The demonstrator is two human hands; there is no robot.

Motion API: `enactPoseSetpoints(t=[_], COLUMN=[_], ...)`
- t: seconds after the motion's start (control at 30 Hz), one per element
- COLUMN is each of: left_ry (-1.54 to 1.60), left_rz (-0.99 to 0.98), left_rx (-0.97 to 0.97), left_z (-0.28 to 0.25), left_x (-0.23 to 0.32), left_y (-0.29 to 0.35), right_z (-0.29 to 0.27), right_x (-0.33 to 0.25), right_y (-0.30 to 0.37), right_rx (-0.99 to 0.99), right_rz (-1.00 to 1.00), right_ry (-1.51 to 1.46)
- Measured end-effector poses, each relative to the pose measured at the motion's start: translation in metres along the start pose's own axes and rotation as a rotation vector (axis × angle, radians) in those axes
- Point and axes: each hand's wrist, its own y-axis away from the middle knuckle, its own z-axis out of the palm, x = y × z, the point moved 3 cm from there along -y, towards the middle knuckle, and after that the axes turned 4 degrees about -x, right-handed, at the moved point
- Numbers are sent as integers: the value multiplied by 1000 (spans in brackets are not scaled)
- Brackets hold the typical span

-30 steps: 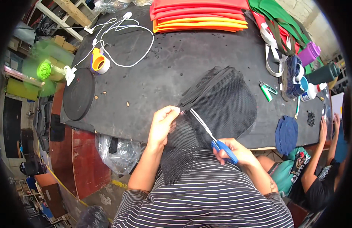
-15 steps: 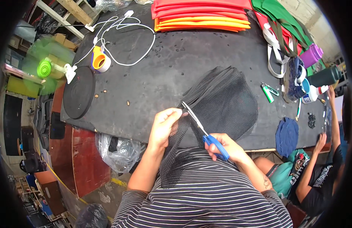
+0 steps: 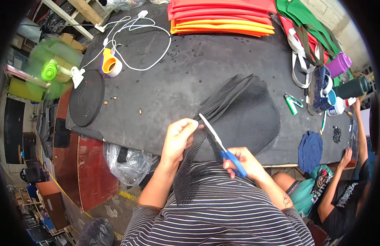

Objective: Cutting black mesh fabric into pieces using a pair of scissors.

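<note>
Black roll (image 3: 87, 98) lay at far left of table (image 3: 157, 90). My left hand (image 3: 175, 138), wrist angled up from below, pinched edge of black mesh (image 3: 249, 117); mesh fanned across table beyond, one flap hanging over my striped shirt (image 3: 227, 213). Scissors (image 3: 219, 142) slanted up-left, tips just beside pinch. My right hand (image 3: 247, 162), low and angled inward, gripped blue handles (image 3: 235, 164). Step in hand, I judged, trimming mesh; next move called for taut edge, blades clear of skin.

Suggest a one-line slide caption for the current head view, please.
Above a black worktable, the left hand pinches black mesh fabric while the right hand holds blue-handled metal scissors.
</note>
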Motion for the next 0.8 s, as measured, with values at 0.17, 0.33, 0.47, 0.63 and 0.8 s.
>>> enactPoseSetpoints(t=[0.17, 0.33, 0.47, 0.63, 0.8], left_ry=[-30, -73, -67, -66, -153], left_rz=[57, 84, 88, 112, 182], left_rx=[39, 46, 40, 32, 60], left_z=[1, 4, 5, 6, 15], left_x=[3, 7, 8, 9, 16], left_y=[1, 3, 5, 5, 7], right_z=[1, 2, 2, 1, -6], right_x=[-2, -3, -1, -1, -15], right_y=[0, -1, -2, -1, -2], right_rx=[-35, -49, -14, 8, 151], right_rz=[-38, -54, -44, -6, -184], right_ry=[94, 121, 116, 117, 46])
